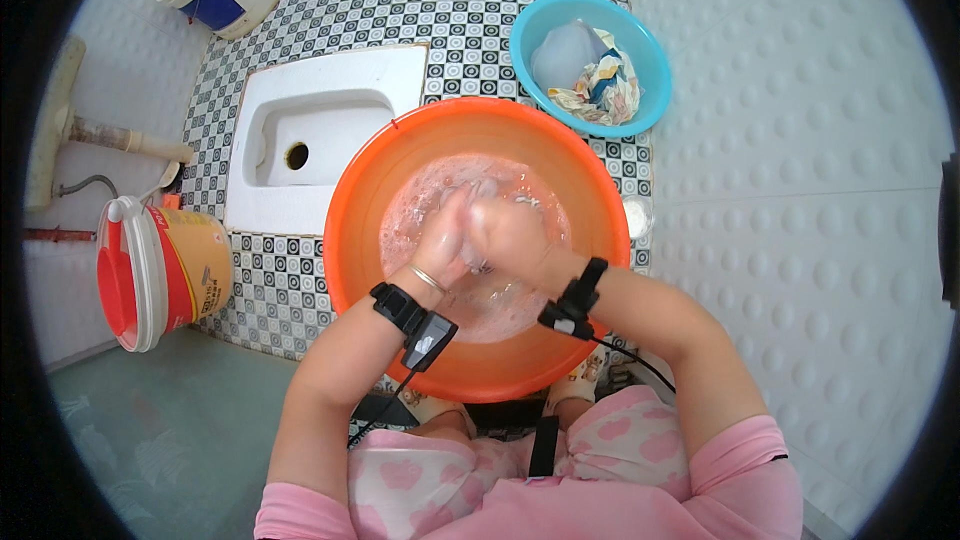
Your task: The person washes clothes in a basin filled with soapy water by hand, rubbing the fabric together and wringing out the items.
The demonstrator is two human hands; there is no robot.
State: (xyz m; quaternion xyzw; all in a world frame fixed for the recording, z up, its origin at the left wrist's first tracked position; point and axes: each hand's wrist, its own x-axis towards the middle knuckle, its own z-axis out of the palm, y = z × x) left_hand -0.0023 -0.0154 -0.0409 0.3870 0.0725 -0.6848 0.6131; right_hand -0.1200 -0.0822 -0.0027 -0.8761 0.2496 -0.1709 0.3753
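Note:
A large orange plastic basin (476, 382) stands before me with foamy, soapy water (510, 315) in it. Over the water, my left hand (441, 236) and my right hand (510, 232) are pressed together around a pale wet cloth (484, 187). Only bits of the cloth show above and below the fingers; most of it is hidden. My right hand is blurred and lies palm down against the left one. A bangle circles my left wrist.
A blue basin (654, 94) with patterned cloth (611, 90) and a grey-blue item (566, 52) touches or nearly touches the orange rim. Left are a squat toilet (326, 75) and a lidded bucket (202, 259). Another bucket (255, 4), a small container (637, 217) and a dimpled wall (787, 165) surround me.

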